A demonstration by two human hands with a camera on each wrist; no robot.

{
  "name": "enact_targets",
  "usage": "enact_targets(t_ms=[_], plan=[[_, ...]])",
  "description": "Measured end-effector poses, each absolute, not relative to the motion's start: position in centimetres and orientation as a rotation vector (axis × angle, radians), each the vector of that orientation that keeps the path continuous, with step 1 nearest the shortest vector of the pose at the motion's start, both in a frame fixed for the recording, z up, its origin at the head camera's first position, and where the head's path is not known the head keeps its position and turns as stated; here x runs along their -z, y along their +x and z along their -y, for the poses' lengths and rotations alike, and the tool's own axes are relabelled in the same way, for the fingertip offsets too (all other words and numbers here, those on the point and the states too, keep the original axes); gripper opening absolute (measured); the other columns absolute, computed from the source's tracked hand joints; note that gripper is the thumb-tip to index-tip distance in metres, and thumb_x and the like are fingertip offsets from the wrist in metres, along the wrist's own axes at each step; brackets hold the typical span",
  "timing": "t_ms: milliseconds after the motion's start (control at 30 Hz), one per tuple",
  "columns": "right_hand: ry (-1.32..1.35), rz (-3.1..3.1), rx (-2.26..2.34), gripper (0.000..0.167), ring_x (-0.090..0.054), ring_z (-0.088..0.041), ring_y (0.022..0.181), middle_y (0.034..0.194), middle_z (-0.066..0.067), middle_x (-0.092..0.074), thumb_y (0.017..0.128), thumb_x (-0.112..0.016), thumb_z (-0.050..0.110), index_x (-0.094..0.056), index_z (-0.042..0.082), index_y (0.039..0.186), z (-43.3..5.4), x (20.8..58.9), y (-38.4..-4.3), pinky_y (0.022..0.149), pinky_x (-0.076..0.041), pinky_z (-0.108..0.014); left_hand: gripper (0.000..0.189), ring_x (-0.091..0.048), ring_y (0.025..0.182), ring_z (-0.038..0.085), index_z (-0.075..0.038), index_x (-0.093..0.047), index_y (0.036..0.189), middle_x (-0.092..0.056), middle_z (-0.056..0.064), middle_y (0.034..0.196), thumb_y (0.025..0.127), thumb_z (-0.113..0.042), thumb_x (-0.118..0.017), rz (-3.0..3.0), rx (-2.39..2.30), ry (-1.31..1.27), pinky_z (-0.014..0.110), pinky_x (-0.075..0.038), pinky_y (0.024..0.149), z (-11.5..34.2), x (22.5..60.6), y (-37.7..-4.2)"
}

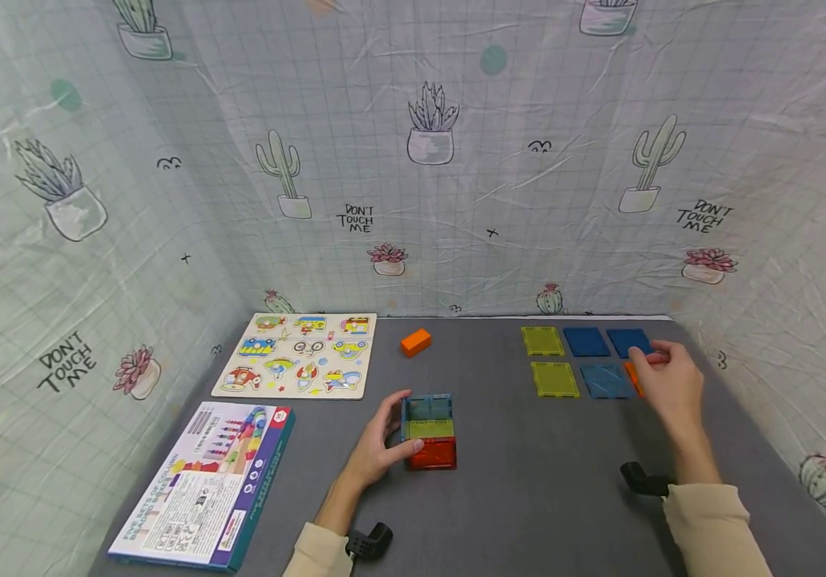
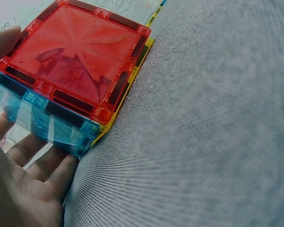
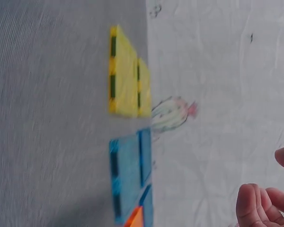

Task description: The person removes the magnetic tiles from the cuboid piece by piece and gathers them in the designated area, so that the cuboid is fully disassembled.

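My left hand [image 1: 376,449] holds a small box of magnetic tiles [image 1: 433,455] on the table, thumb at the red front and fingers behind the blue left side. In the left wrist view the red tile [image 2: 78,52] faces the camera, joined to a blue tile [image 2: 42,118], with a yellow edge along the bottom. Over the right end of the loose tiles hangs my right hand [image 1: 672,385], its fingers bent, with thumb and fingertips apart and nothing between them in the right wrist view. Beneath it are a dark blue tile [image 1: 625,340] and a partly hidden orange tile [image 1: 632,377].
Two yellow-green tiles [image 1: 542,341], another dark blue tile [image 1: 586,342] and a lighter blue tile [image 1: 606,381] lie left of that hand. An orange block [image 1: 416,343] sits mid-back. On the left are a vehicle puzzle board [image 1: 293,377] and a flat toy box [image 1: 196,489].
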State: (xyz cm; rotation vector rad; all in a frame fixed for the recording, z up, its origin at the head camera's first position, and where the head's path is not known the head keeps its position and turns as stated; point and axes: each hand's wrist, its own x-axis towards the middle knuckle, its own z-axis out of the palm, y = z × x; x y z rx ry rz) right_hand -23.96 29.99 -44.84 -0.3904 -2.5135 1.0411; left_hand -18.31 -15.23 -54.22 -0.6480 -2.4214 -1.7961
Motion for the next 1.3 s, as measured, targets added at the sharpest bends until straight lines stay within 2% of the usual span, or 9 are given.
enact_targets(t_ms=[133,267,467,633,767,967,1167,1300], plan=[[-0.303,2.496,-1.033,0.055,-0.049,0.004,0.078,0.111,-0.021,-0.066,0.097,-0.060,0.041,-0.056,-0.001,0.133,-28.4,44.1,-23.3,0.068,-0.041,-0.025,0.073,-0.052,0.128,0.044,0.002,-0.034,0.151,-0.052,0.026,0.143,0.088,-0.013,-0.067,2.455,1.801,-0.656,0.033,-0.046,0.107,15.1,52.2,-17.5],[-0.209,2.482,-1.047,0.052,-0.042,0.010,0.076,0.108,-0.018,-0.064,0.097,-0.062,0.039,-0.058,-0.001,0.130,-26.8,43.4,-22.6,0.066,-0.039,-0.017,0.067,-0.052,0.128,0.042,0.000,-0.033,0.152,-0.050,0.025,0.145,0.092,-0.012,-0.060,2.484,1.815,-0.625,0.033,-0.044,0.109,15.1,51.9,-17.4],[-0.059,2.463,-1.070,0.047,-0.046,0.006,0.078,0.107,-0.017,-0.062,0.097,-0.064,0.033,-0.059,-0.002,0.127,-24.6,42.9,-21.7,0.067,-0.038,-0.006,0.056,-0.052,0.129,0.040,-0.007,-0.033,0.154,-0.048,0.024,0.147,0.100,-0.009,-0.046,2.428,1.851,-0.616,0.027,-0.042,0.108,15.2,54.6,-18.5],[0.047,2.465,-1.089,0.044,-0.053,-0.012,0.083,0.109,-0.019,-0.059,0.096,-0.066,0.029,-0.058,-0.003,0.126,-22.9,42.9,-21.2,0.067,-0.039,-0.004,0.050,-0.050,0.133,0.032,-0.017,-0.039,0.151,-0.048,0.015,0.150,0.102,-0.016,-0.042,2.398,1.881,-0.579,0.024,-0.037,0.112,15.2,55.1,-18.8],[0.155,2.437,-1.099,0.041,-0.055,-0.021,0.082,0.107,-0.018,-0.059,0.094,-0.069,0.023,-0.060,-0.003,0.124,-21.5,43.2,-20.9,0.067,-0.041,-0.005,0.050,-0.047,0.137,0.032,-0.017,-0.041,0.151,-0.045,0.016,0.153,0.101,-0.018,-0.041,2.389,1.892,-0.569,0.024,-0.034,0.115,15.2,55.1,-18.9],[0.307,2.413,-1.115,0.036,-0.058,-0.022,0.082,0.104,-0.017,-0.060,0.091,-0.072,0.013,-0.061,-0.003,0.121,-19.4,44.1,-20.5,0.070,-0.047,-0.010,0.049,-0.044,0.140,0.031,-0.017,-0.041,0.151,-0.044,0.014,0.155,0.101,-0.019,-0.042,2.399,1.893,-0.537,0.025,-0.033,0.116,15.3,55.1,-19.0],[0.402,2.425,-1.159,0.036,-0.058,-0.019,0.082,0.102,-0.014,-0.061,0.088,-0.075,0.011,-0.062,-0.001,0.119,-17.2,44.8,-19.7,0.071,-0.055,-0.023,0.049,-0.053,0.126,0.038,-0.012,-0.043,0.148,-0.051,0.020,0.142,0.100,-0.017,-0.047,2.355,1.943,-0.514,0.025,-0.044,0.102,15.3,55.0,-18.9],[0.468,2.433,-1.159,0.036,-0.059,-0.017,0.080,0.100,-0.009,-0.062,0.087,-0.077,0.012,-0.063,0.002,0.118,-15.9,45.3,-19.3,0.071,-0.056,-0.027,0.048,-0.053,0.124,0.042,-0.008,-0.044,0.145,-0.051,0.024,0.138,0.099,-0.015,-0.049,2.310,1.997,-0.513,0.023,-0.047,0.096,15.3,55.0,-18.9]])
